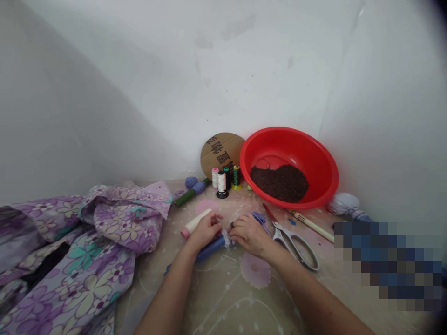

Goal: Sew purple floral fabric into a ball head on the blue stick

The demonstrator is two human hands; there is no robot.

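Note:
A blue, tube-like roll (212, 249) lies slanted on the table, a white ruffled band (226, 238) around its far end. My right hand (250, 234), a dark ring on one finger, has its bent fingers closed on that banded end. Just left of it is my left hand (205, 229), thumb and fingers drawn together over the roll; what they pinch is too small to make out. Behind the left hand lies a white thread cone (193, 224) with a pink base. Purple-blue yarn (259, 217) shows beyond the right hand.
Scissors (295, 242) and a pale stick-like tool (314, 226) lie at right. Behind them, a red basin (323, 158) holds dark brown grains. Thread spools (221, 183) stand before a cardboard disc (218, 146). Floral fabric (87, 256) is bunched at left; a green rod (186, 197) lies near it.

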